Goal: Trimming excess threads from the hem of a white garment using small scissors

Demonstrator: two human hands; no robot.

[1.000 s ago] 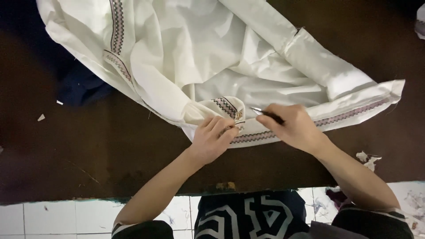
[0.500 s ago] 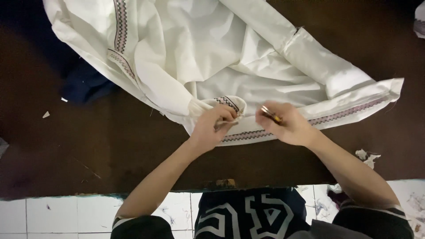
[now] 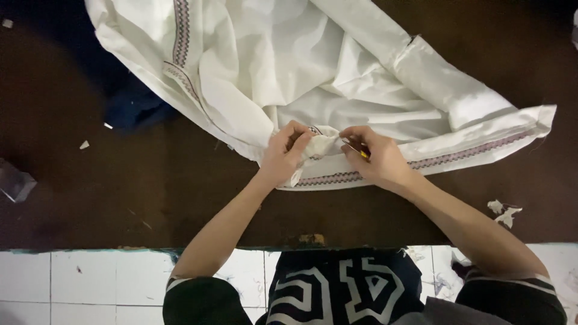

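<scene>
Bunching a trimmed corner of the white garment (image 3: 313, 78) between both hands at the near edge of the dark desk (image 3: 120, 198). Left hand (image 3: 286, 153) is clenching the fold; right hand (image 3: 376, 159) is pinching a thin yellow-tipped tool (image 3: 356, 150) against the cloth. Compared with a second ago, the hands are sitting closer together and the embroidered loop, then open and visible, is now gathered under the fingers. The view is also sitting slightly differently. White scraps (image 3: 504, 212) are lying at right.

packages: none that I can spot | labels: none showing | signs: nope | screens: none either | anything printed or boxed on the table: nothing visible
</scene>
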